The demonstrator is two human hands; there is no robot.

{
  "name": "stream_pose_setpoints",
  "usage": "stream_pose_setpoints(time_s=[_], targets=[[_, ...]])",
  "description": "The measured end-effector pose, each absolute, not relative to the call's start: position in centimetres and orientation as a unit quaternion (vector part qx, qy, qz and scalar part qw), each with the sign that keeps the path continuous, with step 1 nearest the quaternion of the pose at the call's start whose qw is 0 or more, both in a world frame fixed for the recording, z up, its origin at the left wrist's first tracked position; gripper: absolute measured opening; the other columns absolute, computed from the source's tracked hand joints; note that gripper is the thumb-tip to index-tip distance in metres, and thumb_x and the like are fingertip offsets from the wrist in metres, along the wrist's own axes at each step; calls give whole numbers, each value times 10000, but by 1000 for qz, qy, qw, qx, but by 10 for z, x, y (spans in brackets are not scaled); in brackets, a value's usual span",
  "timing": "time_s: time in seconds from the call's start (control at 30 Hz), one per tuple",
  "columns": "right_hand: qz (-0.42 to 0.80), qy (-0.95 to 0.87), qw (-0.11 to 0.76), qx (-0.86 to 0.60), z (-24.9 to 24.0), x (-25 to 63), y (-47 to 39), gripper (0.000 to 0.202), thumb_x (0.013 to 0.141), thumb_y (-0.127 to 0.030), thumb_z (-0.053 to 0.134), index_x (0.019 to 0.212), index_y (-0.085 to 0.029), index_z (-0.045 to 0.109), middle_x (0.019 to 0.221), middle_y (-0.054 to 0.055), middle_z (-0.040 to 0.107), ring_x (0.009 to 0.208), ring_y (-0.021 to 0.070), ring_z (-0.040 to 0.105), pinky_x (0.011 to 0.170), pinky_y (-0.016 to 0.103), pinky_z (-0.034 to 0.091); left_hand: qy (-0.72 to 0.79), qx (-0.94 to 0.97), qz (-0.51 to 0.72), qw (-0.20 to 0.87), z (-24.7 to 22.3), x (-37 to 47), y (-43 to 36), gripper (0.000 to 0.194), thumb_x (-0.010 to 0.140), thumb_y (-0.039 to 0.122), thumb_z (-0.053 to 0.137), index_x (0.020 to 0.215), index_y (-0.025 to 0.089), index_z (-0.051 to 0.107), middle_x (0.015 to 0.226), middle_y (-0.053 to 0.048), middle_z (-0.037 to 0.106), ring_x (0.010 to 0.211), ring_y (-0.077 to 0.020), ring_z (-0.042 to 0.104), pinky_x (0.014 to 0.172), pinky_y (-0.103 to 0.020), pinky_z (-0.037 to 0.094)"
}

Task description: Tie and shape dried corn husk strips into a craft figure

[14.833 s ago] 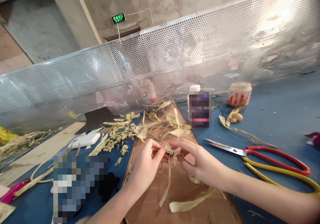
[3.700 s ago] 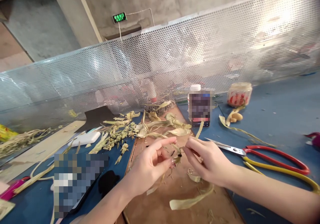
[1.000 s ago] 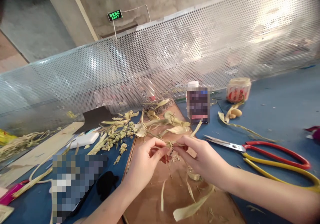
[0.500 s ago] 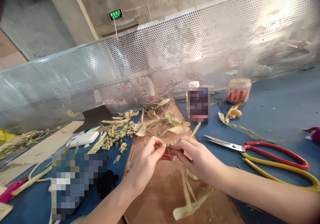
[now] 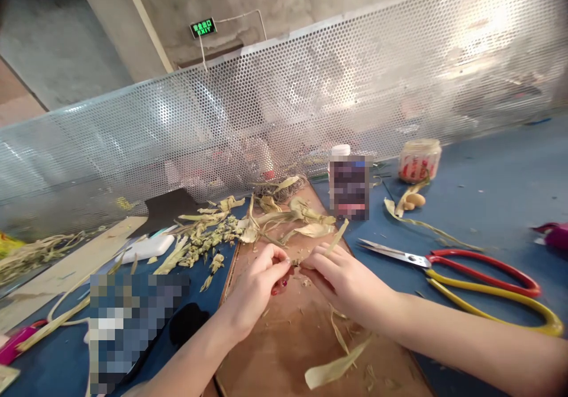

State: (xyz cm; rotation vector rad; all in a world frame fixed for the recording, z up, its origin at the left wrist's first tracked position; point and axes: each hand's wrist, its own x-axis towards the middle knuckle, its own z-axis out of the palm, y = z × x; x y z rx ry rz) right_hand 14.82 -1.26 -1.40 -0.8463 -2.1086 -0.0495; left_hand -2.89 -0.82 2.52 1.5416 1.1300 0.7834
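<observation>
Over a brown board (image 5: pixel 275 338), my left hand (image 5: pixel 261 281) has its thumb and forefinger pinched together on something too small to make out. A small dark red bit shows under its fingertips. Facing it, my right hand (image 5: pixel 337 273) is closed around a pale dried leaf strip (image 5: pixel 339 236) that sticks up past the knuckles. The fingertips of both hands nearly meet. Just beyond them lie dried leaves (image 5: pixel 313 230) on the board, and another curled leaf (image 5: pixel 335 370) rests nearer the front.
Scissors (image 5: pixel 419 260) with red and yellow handles lie on the blue table (image 5: pixel 501 207) at right. Behind stand a glass jar (image 5: pixel 419 161) and a blurred-out upright screen (image 5: pixel 349 190). Dried buds (image 5: pixel 199 240) and a white object (image 5: pixel 148 247) are at left. A perforated metal panel (image 5: pixel 284 101) crosses the back.
The fingertips of both hands have shifted slightly, and the pale strip between them is now less visible. A dark red bit has come into view under my left hand. The view moved slightly.
</observation>
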Motion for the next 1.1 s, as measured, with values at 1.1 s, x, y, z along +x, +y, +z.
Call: stream_pose_setpoints(time_s=[1.1], targets=[[17,-816,476,-327,-14,150,-16,169,888,-107,419,801,-169,550,690,43,567,630,158,532,589,277,477,487,747,305,335,28,-24,-12,178,890,354,448,801,208,499,676,43,462,617,-126,409,562,-231,296]])
